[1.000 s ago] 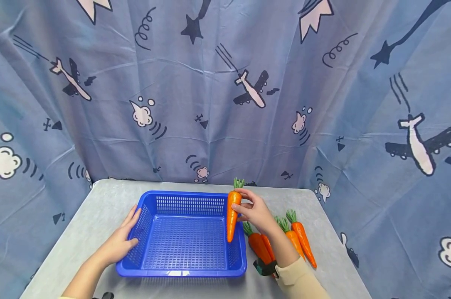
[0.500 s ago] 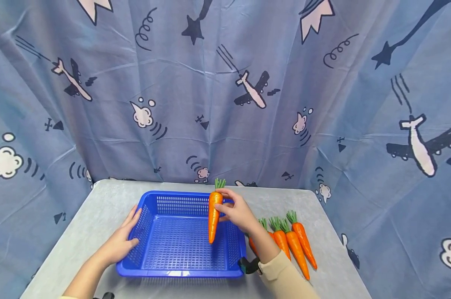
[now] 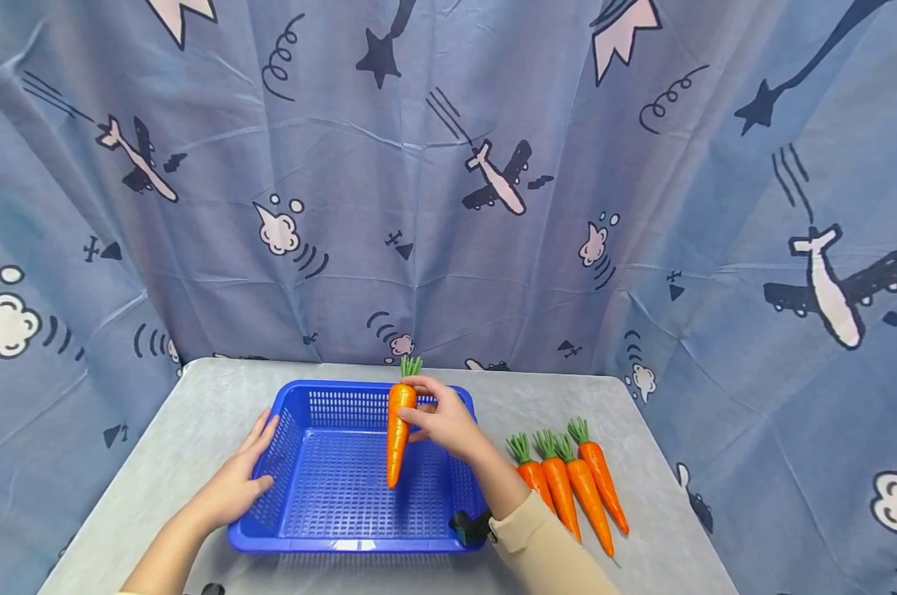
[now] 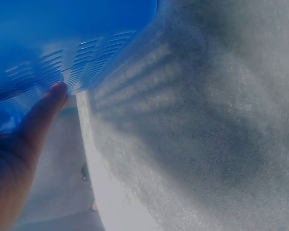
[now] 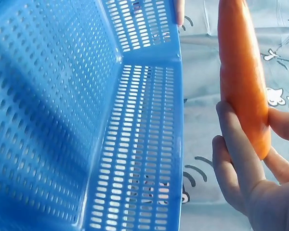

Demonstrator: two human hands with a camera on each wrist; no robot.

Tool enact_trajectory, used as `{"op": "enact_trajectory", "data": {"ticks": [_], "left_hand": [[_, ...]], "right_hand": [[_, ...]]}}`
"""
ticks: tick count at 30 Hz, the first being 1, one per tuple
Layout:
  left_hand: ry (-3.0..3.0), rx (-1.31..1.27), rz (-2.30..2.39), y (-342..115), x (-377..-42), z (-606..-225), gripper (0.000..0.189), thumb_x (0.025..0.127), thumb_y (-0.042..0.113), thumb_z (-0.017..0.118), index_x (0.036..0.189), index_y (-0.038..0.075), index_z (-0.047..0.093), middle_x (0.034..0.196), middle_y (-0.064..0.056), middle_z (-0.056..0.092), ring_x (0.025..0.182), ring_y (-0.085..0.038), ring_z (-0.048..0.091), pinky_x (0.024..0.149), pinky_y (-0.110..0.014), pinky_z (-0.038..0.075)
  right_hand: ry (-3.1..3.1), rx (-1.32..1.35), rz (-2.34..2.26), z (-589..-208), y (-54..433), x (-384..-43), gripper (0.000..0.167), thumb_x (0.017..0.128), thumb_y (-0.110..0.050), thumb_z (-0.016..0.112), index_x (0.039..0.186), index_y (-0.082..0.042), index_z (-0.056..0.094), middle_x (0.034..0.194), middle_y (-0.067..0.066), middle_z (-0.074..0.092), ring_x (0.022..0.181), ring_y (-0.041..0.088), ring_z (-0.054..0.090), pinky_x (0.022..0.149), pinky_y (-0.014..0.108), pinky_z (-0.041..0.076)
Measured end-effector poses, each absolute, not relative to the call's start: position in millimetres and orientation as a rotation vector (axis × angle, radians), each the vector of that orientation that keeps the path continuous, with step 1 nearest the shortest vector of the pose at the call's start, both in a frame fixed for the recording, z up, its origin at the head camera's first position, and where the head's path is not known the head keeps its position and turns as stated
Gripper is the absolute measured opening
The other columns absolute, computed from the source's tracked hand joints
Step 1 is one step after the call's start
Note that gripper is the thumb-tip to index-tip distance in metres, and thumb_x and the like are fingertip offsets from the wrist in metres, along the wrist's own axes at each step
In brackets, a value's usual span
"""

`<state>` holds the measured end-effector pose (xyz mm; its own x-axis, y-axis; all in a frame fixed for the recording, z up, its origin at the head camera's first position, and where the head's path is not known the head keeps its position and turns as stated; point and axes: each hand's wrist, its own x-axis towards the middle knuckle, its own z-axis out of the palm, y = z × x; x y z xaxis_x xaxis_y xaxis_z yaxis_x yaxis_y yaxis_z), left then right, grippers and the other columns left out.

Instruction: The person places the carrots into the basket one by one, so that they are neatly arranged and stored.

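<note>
An orange carrot with a green stem tuft hangs tip-down over the blue plastic basket. My right hand pinches it near the top between thumb and fingers. In the right wrist view, the same fingers close round the thick end of the carrot, beside the basket's slotted wall. The left hand rests against the basket's left side with fingers extended along the wall. Its thumb touches the slotted outer wall in the left wrist view.
Several more carrots lie side by side on the light grey table, right of the basket. The right forearm partly overlaps the nearest one. A blue patterned curtain hangs behind and around the table.
The right hand has carried the carrot leftward from the basket's right edge to above its interior. More of the carrots on the table show now. The left hand has stayed on the basket.
</note>
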<state>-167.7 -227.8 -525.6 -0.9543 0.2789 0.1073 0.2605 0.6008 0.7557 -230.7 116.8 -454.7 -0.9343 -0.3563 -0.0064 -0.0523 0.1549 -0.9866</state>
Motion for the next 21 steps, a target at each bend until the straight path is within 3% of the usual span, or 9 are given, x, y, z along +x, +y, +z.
{"op": "enact_trajectory", "data": {"ticks": [8, 21], "left_hand": [[2.788, 0.459, 1.315, -226.9, -168.0, -526.2, 0.090, 0.080, -0.008, 0.060, 0.160, 0.000, 0.019, 0.169, -0.020, 0.001, 0.148, -0.057, 0.010, 0.112, -0.073, 0.017], [2.791, 0.465, 1.336, -226.9, -169.4, -528.0, 0.091, 0.079, -0.008, 0.061, 0.160, 0.001, 0.019, 0.170, -0.019, 0.002, 0.149, -0.056, 0.010, 0.112, -0.071, 0.017]], "right_hand": [[2.190, -0.402, -1.824, -455.4, 100.1, -235.5, 0.048, 0.092, -0.009, 0.070, 0.139, -0.009, 0.057, 0.137, 0.022, 0.053, 0.104, 0.033, 0.071, 0.070, 0.046, 0.062], [2.059, -0.409, -1.870, -463.6, 65.4, -249.0, 0.045, 0.088, 0.000, 0.073, 0.130, -0.006, 0.059, 0.123, 0.020, 0.053, 0.094, 0.032, 0.072, 0.072, 0.055, 0.060]]}}
